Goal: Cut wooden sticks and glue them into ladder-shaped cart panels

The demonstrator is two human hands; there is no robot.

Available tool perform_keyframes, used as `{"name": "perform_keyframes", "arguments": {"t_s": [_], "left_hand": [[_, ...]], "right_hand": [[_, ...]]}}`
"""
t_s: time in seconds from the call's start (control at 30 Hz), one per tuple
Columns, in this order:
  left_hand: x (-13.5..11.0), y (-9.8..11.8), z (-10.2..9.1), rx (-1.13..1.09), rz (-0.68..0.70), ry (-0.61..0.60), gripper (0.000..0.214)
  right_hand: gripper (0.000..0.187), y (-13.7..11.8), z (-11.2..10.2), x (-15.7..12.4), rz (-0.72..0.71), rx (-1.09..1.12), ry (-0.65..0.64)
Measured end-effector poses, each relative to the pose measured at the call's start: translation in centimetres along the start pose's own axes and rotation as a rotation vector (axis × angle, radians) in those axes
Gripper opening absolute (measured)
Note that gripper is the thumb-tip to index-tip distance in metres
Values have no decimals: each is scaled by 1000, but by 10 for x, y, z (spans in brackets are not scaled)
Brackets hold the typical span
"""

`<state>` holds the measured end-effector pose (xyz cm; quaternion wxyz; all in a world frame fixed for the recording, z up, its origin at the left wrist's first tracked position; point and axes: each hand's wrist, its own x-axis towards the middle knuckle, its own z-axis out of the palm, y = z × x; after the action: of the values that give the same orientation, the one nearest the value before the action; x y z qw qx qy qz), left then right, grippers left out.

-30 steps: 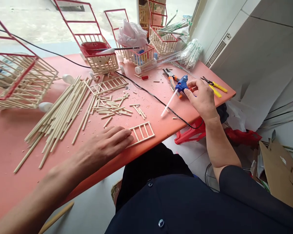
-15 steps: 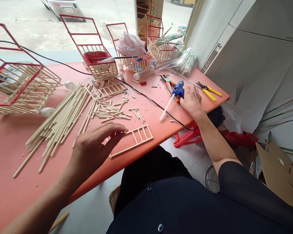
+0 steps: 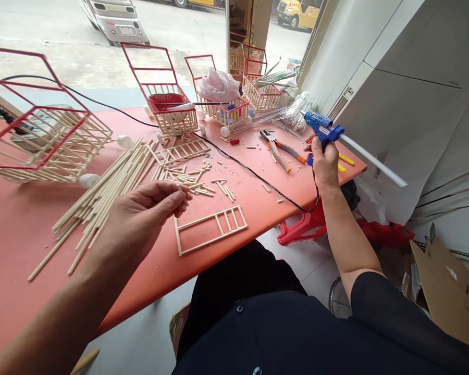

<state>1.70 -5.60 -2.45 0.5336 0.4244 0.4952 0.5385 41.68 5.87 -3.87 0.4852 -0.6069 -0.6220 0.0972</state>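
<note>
My right hand grips a blue glue gun and holds it up over the table's right end; a white glue stick juts from its back toward the right. My left hand hovers above the pink table with its fingers pinched on a short wooden stick. Just right of that hand a ladder-like stick frame lies flat near the table's front edge. Loose short sticks are scattered behind it.
A heap of long sticks lies at the left. Stick-built carts with red frames stand at the back. Orange-handled pliers and yellow cutters lie near the right hand. A black cord crosses the table.
My right hand has picked the glue gun up off the table and raised it. My left hand has left the stick frame and now pinches a short stick.
</note>
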Motion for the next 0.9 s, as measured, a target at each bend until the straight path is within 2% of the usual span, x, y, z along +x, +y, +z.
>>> {"name": "perform_keyframes", "arguments": {"t_s": [0.03,0.07,0.13,0.27,0.33,0.5,0.67,0.9], "left_hand": [[3,0,1,-32,-14,0,29],[6,1,2,-50,-20,-3,30],[11,3,7,-53,0,-11,28],[16,2,14,-3,73,-20,22],[17,-2,14,21,106,-9,23],[13,-9,8,80,131,2,23],[7,-5,9,106,145,33,26],[3,-2,8,144,165,58,29]], "right_hand": [[53,-11,-1,-3,53,183,-8],[57,-24,-1,-8,79,320,-69],[59,-54,0,-22,110,474,-249],[58,-104,6,-57,112,594,-600],[58,-118,10,-70,86,589,-717],[62,-132,20,-80,56,537,-794],[63,-132,26,-81,33,463,-851],[60,-128,32,-82,24,464,-867]]}}
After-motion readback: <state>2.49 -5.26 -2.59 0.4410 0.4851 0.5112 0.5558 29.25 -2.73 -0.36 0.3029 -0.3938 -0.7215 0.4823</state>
